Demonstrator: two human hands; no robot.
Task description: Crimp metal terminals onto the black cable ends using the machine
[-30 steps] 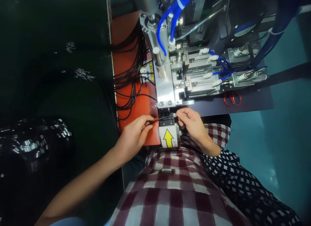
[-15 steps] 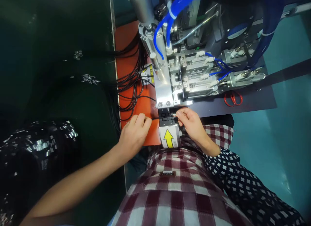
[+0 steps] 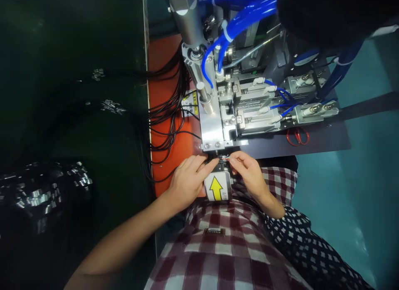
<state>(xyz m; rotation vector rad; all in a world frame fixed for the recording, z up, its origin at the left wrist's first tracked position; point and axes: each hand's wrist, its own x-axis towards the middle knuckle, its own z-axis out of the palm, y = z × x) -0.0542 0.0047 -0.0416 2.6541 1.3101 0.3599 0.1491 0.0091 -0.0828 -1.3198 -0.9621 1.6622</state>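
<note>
At the machine edge [image 3: 213, 137], wires [image 3: 226, 159] between hands [image 3: 187, 181] [image 3: 251, 177]

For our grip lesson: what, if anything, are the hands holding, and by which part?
The right hand pinches a thin cable by its wire end; what the left hand grips is hidden.

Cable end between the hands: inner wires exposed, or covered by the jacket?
Exposed: thin red and whitish wires show between the left hand and right hand. Whether their tips are stripped, I cannot tell.

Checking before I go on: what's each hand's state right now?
Left hand: at the wires; grip hidden, can't tell.
Right hand: closed, pinching the wires.
</note>
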